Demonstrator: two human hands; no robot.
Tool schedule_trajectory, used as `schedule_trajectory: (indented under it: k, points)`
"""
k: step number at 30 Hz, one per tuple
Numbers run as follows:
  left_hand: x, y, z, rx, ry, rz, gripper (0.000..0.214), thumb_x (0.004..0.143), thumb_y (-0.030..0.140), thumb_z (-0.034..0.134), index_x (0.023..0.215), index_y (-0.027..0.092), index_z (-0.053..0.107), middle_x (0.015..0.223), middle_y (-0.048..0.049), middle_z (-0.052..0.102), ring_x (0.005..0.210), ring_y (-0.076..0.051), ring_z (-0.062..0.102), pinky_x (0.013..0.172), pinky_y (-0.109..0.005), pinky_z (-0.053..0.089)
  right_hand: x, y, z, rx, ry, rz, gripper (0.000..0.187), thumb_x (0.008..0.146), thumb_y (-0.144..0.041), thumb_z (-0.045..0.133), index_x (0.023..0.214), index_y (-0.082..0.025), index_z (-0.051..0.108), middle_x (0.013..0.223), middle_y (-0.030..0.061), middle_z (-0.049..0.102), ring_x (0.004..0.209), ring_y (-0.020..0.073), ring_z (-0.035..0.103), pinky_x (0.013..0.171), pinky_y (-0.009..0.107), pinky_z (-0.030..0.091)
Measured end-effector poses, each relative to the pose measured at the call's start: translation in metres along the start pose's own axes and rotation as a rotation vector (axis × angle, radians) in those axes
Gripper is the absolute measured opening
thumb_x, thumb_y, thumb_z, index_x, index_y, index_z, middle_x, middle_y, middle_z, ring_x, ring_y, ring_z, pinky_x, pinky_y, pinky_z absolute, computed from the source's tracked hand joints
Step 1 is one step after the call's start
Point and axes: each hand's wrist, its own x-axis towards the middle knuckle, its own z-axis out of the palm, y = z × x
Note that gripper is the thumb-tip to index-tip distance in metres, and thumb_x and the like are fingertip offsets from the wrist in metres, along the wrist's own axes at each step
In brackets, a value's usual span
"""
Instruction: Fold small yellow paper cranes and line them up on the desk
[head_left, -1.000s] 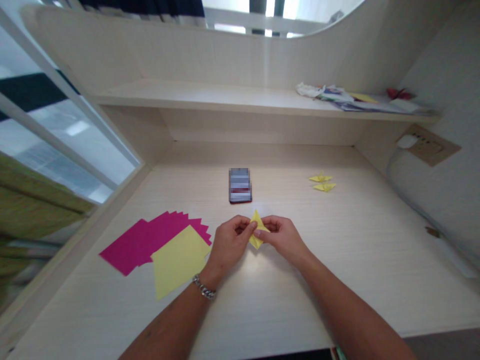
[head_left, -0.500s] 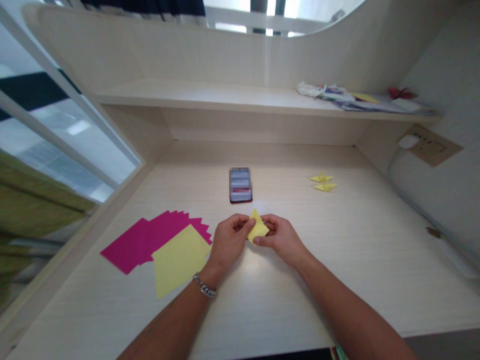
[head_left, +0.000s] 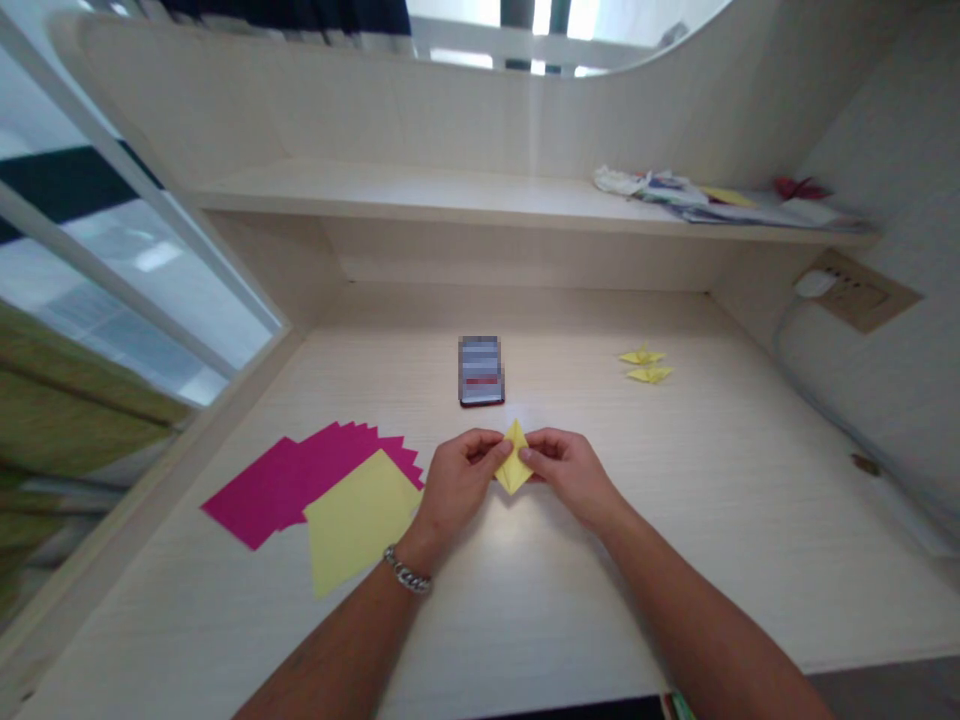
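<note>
A small folded yellow paper piece (head_left: 514, 468) is held just above the desk (head_left: 675, 520) at its middle. My left hand (head_left: 459, 482), with a metal bracelet at the wrist, pinches the piece's left side between thumb and fingers. My right hand (head_left: 568, 474) pinches its right side, thumb on top. Both hands have their fingers closed on the paper. A flat yellow sheet (head_left: 358, 517) lies to the left of my left hand, over a fanned stack of magenta sheets (head_left: 292, 480).
A phone (head_left: 481, 370) lies flat just beyond my hands. Two small folded yellow paper figures (head_left: 646, 365) sit at the back right. The shelf (head_left: 420, 195) above carries loose papers (head_left: 697, 195). A wall socket (head_left: 855, 290) with a cable is at right.
The yellow piece has been turned and pressed narrower between my fingers; my right thumb has moved up onto its top. Both hands stay in the same place.
</note>
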Motion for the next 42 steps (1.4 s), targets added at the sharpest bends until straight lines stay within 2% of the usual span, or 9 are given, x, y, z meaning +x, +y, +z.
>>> schedule_trajectory:
  k: [8,13,17,21,27,32,38,42]
  points:
    - [0.002,0.002,-0.003,-0.259,-0.129,-0.144,0.022,0.069,0.023,0.072,0.089,0.012,0.07,0.08,-0.0077,0.072,0.07,-0.017,0.066,0.069,-0.031,0.054,0.001,-0.003,-0.008,-0.107,0.041,-0.021,0.027,0.067,-0.036,0.073,0.085,-0.016,0.07,0.073,0.0037,0.069,0.062,0.0145,0.063,0.059,0.03,0.053]
    - [-0.001,0.002,-0.005,-0.346,-0.147,-0.153,0.017,0.068,0.02,0.072,0.084,0.014,0.072,0.078,-0.006,0.072,0.071,-0.017,0.066,0.07,-0.031,0.053,-0.001,-0.007,-0.012,0.004,0.011,-0.003,0.025,0.061,-0.028,0.077,0.081,-0.016,0.072,0.073,0.004,0.07,0.064,0.0152,0.064,0.062,0.03,0.054]
    - [-0.001,0.0,-0.006,-0.303,-0.13,-0.135,0.012,0.069,0.018,0.069,0.08,0.014,0.073,0.076,-0.0062,0.072,0.07,-0.017,0.065,0.068,-0.03,0.053,-0.002,-0.008,-0.011,0.089,-0.025,0.043,0.021,0.06,-0.028,0.077,0.077,-0.015,0.073,0.075,0.0061,0.071,0.069,0.018,0.065,0.069,0.034,0.054]
    - [0.0,-0.001,-0.005,-0.322,-0.136,-0.11,0.012,0.07,0.02,0.068,0.08,0.014,0.072,0.077,-0.0066,0.071,0.072,-0.017,0.065,0.069,-0.031,0.052,-0.002,-0.006,-0.009,-0.01,0.011,0.02,0.022,0.06,-0.029,0.077,0.077,-0.015,0.073,0.07,0.005,0.07,0.064,0.0162,0.064,0.064,0.033,0.054]
    - [-0.001,0.002,0.001,-0.32,-0.118,-0.156,0.036,0.069,0.024,0.072,0.102,0.015,0.063,0.073,-0.0036,0.069,0.066,-0.016,0.065,0.064,-0.028,0.052,0.0,-0.004,-0.005,-0.107,0.082,-0.078,0.018,0.061,-0.026,0.075,0.074,-0.015,0.069,0.068,0.0025,0.068,0.062,0.0147,0.063,0.062,0.03,0.053]
    - [-0.002,0.002,0.005,-0.264,-0.149,-0.212,0.03,0.066,0.022,0.075,0.091,0.012,0.063,0.077,-0.0063,0.069,0.068,-0.015,0.065,0.064,-0.027,0.053,0.002,-0.002,-0.005,-0.084,0.16,-0.156,0.021,0.061,-0.025,0.075,0.072,-0.017,0.059,0.064,0.0,0.065,0.059,0.0136,0.061,0.059,0.028,0.051]
    - [-0.003,-0.001,0.005,-0.142,-0.126,-0.123,0.027,0.065,0.022,0.075,0.087,0.013,0.061,0.073,-0.0046,0.068,0.064,-0.014,0.063,0.058,-0.023,0.05,0.004,0.002,-0.006,-0.1,0.134,-0.123,0.046,0.06,-0.027,0.076,0.101,-0.019,0.055,0.063,-0.0043,0.061,0.057,0.0132,0.059,0.059,0.027,0.049]
    - [-0.005,-0.002,0.009,-0.162,-0.136,-0.104,0.022,0.071,0.032,0.07,0.08,0.014,0.061,0.073,-0.0029,0.066,0.067,-0.015,0.063,0.064,-0.028,0.053,0.005,0.002,-0.006,-0.178,0.166,-0.181,0.038,0.063,-0.031,0.074,0.096,-0.019,0.06,0.056,-0.0067,0.052,0.052,0.0111,0.051,0.054,0.025,0.042]
